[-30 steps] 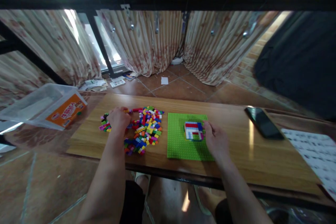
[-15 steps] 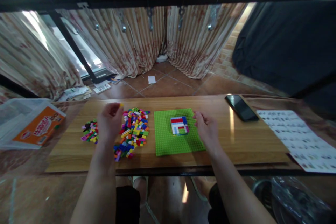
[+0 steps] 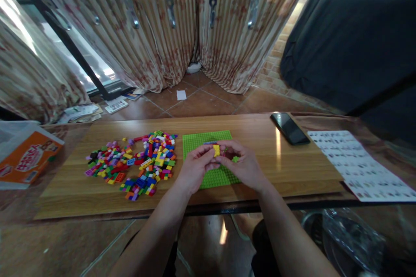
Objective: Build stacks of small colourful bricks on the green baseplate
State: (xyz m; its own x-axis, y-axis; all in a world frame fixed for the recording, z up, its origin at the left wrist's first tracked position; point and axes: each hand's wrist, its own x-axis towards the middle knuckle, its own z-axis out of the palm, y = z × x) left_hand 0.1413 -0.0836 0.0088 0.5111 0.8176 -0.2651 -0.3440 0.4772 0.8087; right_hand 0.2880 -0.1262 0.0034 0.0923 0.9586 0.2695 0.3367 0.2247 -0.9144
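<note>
Both my hands meet over the green studded baseplate [image 3: 191,140], in front of the small brick build on it. A yellow toy brick [image 3: 216,150] sits between their fingertips. My left hand [image 3: 198,164] is closed, pinching the brick from the left with thumb and forefinger. From the other side, my right hand [image 3: 242,162] curls in, thumb and forefinger closed at the brick's right edge. The build is almost wholly hidden behind the fingers; a bluish edge shows above them. Whether the brick touches the build, I cannot tell.
A pile of mixed bricks [image 3: 146,160] spreads over the left of the wooden table [image 3: 74,190]. To the right lie a black phone [image 3: 290,128] and a printed sheet [image 3: 364,164]. A plastic tub with an orange label [image 3: 32,156] stands at the far left.
My left hand has moved right from over the brick pile to the baseplate, carrying the yellow brick. My right hand has come left to meet it. The view has shifted slightly.
</note>
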